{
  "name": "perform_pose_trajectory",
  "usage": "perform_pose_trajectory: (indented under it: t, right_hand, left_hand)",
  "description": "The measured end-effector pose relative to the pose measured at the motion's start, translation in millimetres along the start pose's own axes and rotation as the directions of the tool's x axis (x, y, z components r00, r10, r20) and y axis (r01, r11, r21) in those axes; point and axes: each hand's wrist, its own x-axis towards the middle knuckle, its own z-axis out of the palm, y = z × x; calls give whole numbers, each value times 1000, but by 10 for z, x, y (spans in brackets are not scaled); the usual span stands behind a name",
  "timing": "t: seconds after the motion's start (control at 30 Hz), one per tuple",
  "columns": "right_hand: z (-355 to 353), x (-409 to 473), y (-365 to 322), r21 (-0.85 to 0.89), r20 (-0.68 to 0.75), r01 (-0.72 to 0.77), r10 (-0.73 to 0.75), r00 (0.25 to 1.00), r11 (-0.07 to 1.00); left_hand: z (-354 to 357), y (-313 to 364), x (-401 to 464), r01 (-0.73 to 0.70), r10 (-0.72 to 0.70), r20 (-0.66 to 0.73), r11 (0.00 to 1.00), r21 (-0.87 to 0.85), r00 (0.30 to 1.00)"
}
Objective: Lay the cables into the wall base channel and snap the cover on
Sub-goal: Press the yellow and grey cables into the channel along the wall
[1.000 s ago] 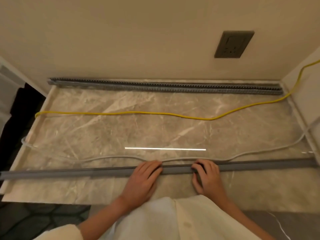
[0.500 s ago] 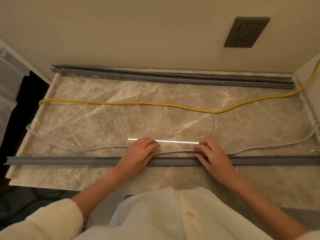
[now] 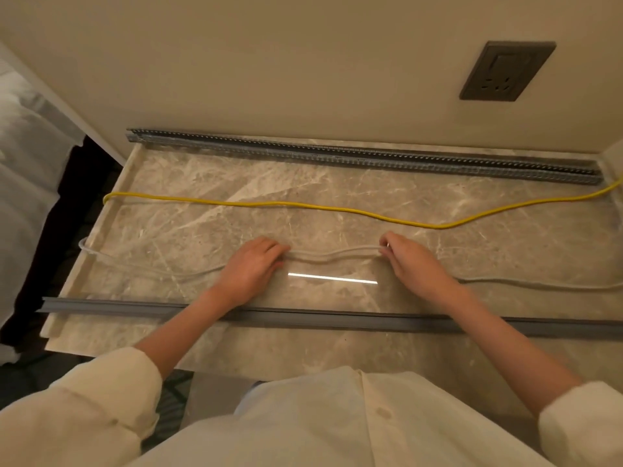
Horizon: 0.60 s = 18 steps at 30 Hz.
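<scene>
A grey slotted base channel (image 3: 364, 156) runs along the foot of the wall, with nothing visible inside it. A yellow cable (image 3: 303, 206) lies across the marble slab (image 3: 505, 251) in front of it. Nearer me a white cable (image 3: 333, 254) snakes across the slab. My left hand (image 3: 251, 269) and my right hand (image 3: 409, 259) each pinch this white cable, a short wavy stretch between them. The long grey cover strip (image 3: 337, 319) lies loose on the slab under my forearms, nearer me than both hands.
A dark wall socket (image 3: 507, 71) sits on the wall at the upper right. A side wall closes the slab on the right. The slab's left edge drops to a dark gap beside white fabric (image 3: 27, 156). A bright light reflection lies between my hands.
Both hands left the grey cover strip, reached forward over it and took hold of the white cable, which now sits farther from the strip. The camera moved forward.
</scene>
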Motion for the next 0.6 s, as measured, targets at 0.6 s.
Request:
perform_pose_trajectory:
  t: [0.6]
  right_hand:
    - [187,1035,-212,-281,-90,72,-101,991,957]
  left_hand:
    - [-252,-1158,598,273,-257,-100,939,208,961]
